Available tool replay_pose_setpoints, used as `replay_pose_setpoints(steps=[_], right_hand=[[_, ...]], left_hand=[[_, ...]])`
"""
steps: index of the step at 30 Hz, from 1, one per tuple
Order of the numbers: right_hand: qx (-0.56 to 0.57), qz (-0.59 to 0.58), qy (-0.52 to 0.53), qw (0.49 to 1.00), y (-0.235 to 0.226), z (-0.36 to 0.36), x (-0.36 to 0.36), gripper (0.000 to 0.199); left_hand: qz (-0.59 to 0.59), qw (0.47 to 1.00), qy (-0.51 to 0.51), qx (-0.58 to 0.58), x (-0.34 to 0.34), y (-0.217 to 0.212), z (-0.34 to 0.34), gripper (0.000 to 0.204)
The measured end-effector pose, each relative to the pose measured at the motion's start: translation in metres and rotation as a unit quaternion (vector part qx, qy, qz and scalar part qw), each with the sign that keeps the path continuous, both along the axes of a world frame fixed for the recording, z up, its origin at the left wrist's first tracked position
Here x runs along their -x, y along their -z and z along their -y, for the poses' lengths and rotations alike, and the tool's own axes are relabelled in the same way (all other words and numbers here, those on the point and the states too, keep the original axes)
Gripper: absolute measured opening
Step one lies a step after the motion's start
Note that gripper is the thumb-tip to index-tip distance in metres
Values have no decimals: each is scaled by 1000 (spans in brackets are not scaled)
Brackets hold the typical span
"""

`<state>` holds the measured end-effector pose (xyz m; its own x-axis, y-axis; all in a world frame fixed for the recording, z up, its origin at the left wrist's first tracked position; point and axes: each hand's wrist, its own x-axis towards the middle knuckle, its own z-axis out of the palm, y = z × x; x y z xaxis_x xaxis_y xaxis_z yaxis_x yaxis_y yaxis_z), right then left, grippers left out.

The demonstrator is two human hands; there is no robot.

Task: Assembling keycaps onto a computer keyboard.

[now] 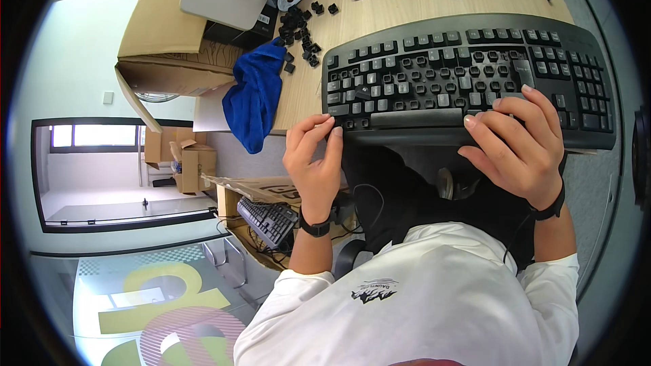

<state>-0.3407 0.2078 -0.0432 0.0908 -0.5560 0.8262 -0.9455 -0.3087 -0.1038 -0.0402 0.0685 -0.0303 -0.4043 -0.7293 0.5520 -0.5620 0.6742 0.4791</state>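
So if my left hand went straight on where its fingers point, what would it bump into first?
The black keyboard, at its near left corner. Your left hand has its fingertips right by that edge, maybe touching; depth is hard to judge here.

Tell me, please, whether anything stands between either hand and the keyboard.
Nothing visible does: the left hand is at the front left corner of the keyboard, the right hand over its right front part. The pile of black keys and the blue cloth are to the left.
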Motion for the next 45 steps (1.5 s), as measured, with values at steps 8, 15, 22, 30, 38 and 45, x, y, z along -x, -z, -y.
replay_pose_setpoints(steps=[8, 15, 22, 30, 38, 45], right_hand=[[5, 5, -3, 1000, 1, 0, 2, 25], [11, 4, -1, 1000, 0, 1, 0, 27], [5, 17, -7, 1000, -1, 0, 1, 33], [1, 32, -4, 999, -3, -2, 1, 26], [7, 34, -1, 999, -1, -3, 1, 27], [1, 25, -4, 1000, -1, 1, 0, 31]], left_hand=[[126, 988, -43, 77, 4, -1, -13, 28], [82, 996, -10, 21, -6, 5, -15, 35], [122, 986, 114, -7, 36, -56, 15, 34], [278, 943, 162, 83, 53, -66, 31, 26], [243, 950, 173, 91, 40, -65, 40, 23], [128, 980, 134, -75, 14, -64, 29, 40]])
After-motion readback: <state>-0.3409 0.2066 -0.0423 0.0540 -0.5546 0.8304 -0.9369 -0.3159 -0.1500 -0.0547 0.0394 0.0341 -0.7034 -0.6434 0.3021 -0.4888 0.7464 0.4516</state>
